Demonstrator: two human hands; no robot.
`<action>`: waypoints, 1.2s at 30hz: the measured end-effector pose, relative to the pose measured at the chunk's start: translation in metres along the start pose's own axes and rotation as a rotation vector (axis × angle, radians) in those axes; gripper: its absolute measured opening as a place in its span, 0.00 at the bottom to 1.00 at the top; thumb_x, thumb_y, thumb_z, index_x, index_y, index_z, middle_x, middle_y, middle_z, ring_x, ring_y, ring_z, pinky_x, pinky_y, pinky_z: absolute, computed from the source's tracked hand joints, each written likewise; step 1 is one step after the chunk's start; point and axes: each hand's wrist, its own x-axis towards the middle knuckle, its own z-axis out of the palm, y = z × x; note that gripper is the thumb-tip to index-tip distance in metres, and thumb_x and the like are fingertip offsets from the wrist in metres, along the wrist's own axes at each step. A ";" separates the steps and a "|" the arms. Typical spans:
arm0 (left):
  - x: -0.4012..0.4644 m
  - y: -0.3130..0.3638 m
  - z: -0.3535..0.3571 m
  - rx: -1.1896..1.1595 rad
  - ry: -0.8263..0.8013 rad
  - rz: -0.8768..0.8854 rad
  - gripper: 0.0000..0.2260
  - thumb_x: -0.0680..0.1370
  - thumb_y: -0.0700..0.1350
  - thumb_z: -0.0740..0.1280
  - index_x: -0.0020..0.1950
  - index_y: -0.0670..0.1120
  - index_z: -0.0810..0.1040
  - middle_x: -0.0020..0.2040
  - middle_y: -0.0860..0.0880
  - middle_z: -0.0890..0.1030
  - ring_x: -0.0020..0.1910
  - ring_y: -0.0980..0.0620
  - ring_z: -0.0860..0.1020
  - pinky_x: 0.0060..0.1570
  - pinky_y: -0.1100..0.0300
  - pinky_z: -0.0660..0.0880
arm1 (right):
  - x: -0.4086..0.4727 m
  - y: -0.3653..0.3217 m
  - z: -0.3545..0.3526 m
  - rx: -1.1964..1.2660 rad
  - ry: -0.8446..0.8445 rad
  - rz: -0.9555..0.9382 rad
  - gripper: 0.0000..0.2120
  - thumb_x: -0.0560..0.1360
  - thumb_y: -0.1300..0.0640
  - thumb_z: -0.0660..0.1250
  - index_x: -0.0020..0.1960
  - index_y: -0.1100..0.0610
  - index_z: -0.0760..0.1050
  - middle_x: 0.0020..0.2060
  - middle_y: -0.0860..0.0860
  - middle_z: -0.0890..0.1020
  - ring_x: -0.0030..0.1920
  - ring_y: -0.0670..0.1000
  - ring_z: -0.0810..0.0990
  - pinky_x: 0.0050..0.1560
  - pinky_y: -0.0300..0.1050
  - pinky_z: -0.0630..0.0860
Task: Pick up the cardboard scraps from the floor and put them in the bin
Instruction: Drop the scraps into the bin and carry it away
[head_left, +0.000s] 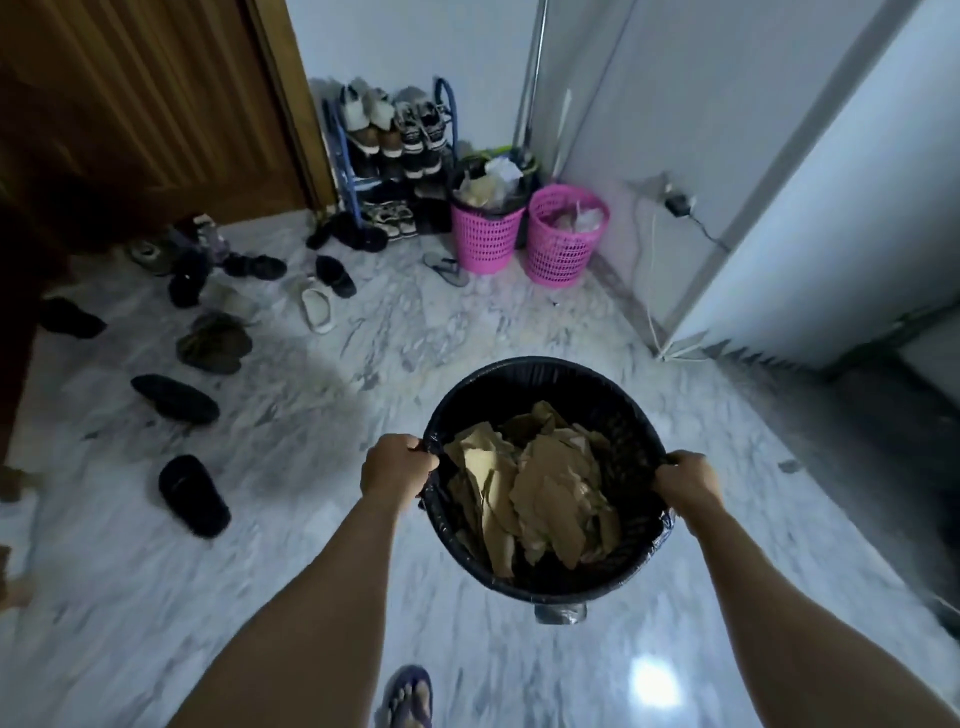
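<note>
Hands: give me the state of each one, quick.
Left hand: closed, gripping the left rim of the black bin.
Right hand: closed, gripping the bin's right rim.

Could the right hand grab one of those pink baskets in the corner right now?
Probably not. The right hand grips the rim of the black bin, as does the left hand, and the pink baskets stand far off across open floor. Nothing blocks the way; the person would have to walk over.
</note>
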 end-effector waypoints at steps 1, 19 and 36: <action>0.016 0.020 0.014 0.037 -0.001 0.017 0.04 0.72 0.40 0.73 0.39 0.43 0.80 0.40 0.41 0.84 0.41 0.42 0.85 0.47 0.46 0.84 | 0.021 0.000 -0.006 0.010 0.012 0.021 0.12 0.70 0.68 0.63 0.50 0.65 0.81 0.44 0.65 0.83 0.48 0.67 0.82 0.47 0.55 0.79; 0.271 0.301 0.258 0.173 -0.122 -0.013 0.07 0.71 0.40 0.74 0.33 0.46 0.81 0.34 0.45 0.84 0.35 0.43 0.84 0.40 0.45 0.84 | 0.401 -0.030 -0.118 0.097 -0.013 0.269 0.09 0.67 0.70 0.66 0.42 0.62 0.83 0.31 0.59 0.80 0.32 0.58 0.78 0.36 0.47 0.75; 0.609 0.356 0.517 0.229 -0.256 -0.106 0.05 0.67 0.43 0.76 0.41 0.48 0.84 0.47 0.38 0.86 0.46 0.38 0.86 0.50 0.42 0.83 | 0.799 0.020 -0.014 0.151 -0.031 0.391 0.14 0.66 0.71 0.67 0.48 0.58 0.81 0.37 0.60 0.83 0.43 0.61 0.83 0.48 0.54 0.81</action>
